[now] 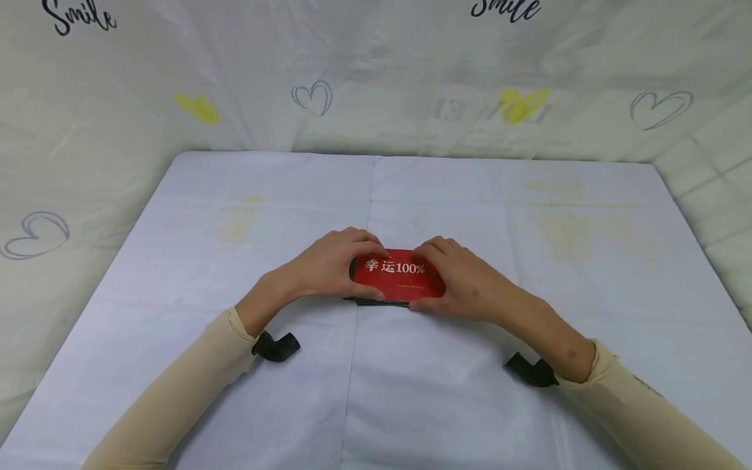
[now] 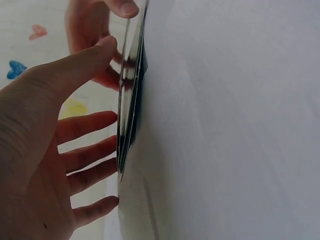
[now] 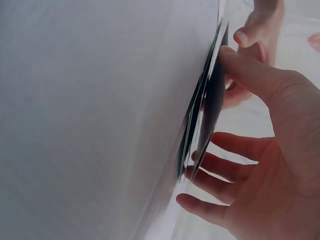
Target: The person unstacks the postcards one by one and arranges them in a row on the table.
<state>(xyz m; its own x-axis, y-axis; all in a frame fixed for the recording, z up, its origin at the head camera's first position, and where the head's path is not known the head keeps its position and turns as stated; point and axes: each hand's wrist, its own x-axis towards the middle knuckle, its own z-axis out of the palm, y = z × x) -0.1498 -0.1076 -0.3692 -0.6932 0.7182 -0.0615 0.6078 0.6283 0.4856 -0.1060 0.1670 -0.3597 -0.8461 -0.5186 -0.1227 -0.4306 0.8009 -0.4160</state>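
Observation:
A small stack of thin cards [image 1: 395, 279] lies on the white table in front of me. Its top card is red with white Chinese writing and "100%", and dark green edges show beneath it. My left hand [image 1: 336, 264] holds the left end, thumb at the near edge and fingers at the far edge. At the other end, my right hand [image 1: 461, 277] grips it the same way. From the left wrist, the stack [image 2: 131, 95] appears edge-on against the fingertips. In the right wrist view its layers [image 3: 202, 110] stand slightly apart near the fingers.
A white cloth with a centre crease and faint yellow stains covers the table [image 1: 282, 405]. Behind it hangs a pale curtain [image 1: 405, 59] printed with hearts and "Smile". A black bracket [image 1: 279, 346] sits at the left cuff, another bracket [image 1: 531, 370] at the right cuff.

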